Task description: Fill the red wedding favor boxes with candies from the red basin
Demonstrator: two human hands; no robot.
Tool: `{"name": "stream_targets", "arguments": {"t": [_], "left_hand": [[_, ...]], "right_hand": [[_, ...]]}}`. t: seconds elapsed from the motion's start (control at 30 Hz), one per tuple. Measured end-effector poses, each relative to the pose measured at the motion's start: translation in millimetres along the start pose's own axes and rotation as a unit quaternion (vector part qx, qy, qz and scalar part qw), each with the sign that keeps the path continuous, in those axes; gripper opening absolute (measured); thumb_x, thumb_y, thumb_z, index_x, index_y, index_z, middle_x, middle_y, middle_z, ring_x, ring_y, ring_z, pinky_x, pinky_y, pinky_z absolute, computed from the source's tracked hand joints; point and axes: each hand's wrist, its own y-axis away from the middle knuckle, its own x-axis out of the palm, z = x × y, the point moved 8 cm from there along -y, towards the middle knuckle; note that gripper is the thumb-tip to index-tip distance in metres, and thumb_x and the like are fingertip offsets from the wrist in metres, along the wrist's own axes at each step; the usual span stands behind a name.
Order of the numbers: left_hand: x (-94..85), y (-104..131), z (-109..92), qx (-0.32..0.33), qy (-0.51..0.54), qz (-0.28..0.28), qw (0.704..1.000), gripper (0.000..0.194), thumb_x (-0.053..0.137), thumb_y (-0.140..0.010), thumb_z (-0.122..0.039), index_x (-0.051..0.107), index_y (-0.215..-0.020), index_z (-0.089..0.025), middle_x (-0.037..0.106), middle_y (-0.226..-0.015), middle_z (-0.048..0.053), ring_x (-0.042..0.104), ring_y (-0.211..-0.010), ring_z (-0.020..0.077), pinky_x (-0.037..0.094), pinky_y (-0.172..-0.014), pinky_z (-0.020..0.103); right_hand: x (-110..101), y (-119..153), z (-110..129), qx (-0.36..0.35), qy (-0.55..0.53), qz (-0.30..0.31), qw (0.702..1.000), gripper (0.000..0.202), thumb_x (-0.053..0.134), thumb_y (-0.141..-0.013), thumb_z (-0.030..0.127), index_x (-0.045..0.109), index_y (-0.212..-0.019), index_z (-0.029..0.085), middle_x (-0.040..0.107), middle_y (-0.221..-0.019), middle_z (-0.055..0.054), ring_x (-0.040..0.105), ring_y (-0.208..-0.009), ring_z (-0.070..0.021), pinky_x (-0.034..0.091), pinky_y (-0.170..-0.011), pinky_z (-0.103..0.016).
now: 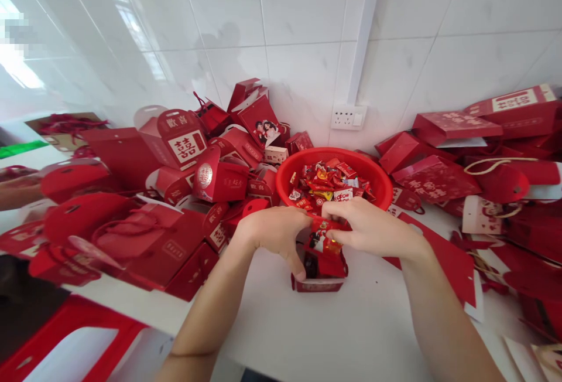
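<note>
A small open red box [320, 284] stands on the white table in front of me, its inside partly hidden by my hands. My left hand [278, 232] is closed on the box's left side, with the thumb down at its near left corner. In the box's opening, the fingers of my right hand [364, 229] are bent around a red wrapped candy [319, 235] with a printed picture. Something dark lies inside the box near my left thumb. Just behind both hands sits a red plastic basket [386, 186] holding many wrapped candies [327, 180].
Piles of red gift boxes [219, 180] crowd the left side, and more red boxes [456, 127] are heaped on the right. A flat red sheet [443, 259] lies beside my right forearm. A tiled wall with a power socket [348, 117] rises behind. Another person's arm [20, 191] shows at far left.
</note>
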Motion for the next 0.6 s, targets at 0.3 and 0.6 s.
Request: {"name": "stream_targets", "arguments": {"t": [0.3,0.6], "left_hand": [[-2.9,3.4,2.0,0.082,0.138,0.034,0.986,0.047,0.09,-0.057,-0.046,0.068,-0.088,-0.018,0.069,-0.082,-0.003,0.063,-0.081,0.0183,0.049,-0.074,0.024],[-1.5,0.5,10.9,0.087,0.133,0.022,0.987,0.038,0.089,-0.061,-0.03,0.068,-0.089,-0.015,0.073,-0.088,0.002,0.066,-0.083,0.0203,0.05,-0.071,0.024]], "right_hand": [[-16.7,3.9,4.2,-0.072,-0.297,-0.046,0.951,0.015,0.068,-0.089,0.031,0.058,-0.085,0.021,0.066,-0.083,0.0,0.062,-0.076,-0.0152,0.048,-0.07,-0.028],[17.4,-15.6,-2.1,-0.066,-0.206,0.072,0.974,0.033,0.054,-0.098,0.048,0.041,-0.08,0.023,0.039,-0.073,0.005,0.038,-0.066,-0.0122,0.037,-0.06,-0.026]]}}
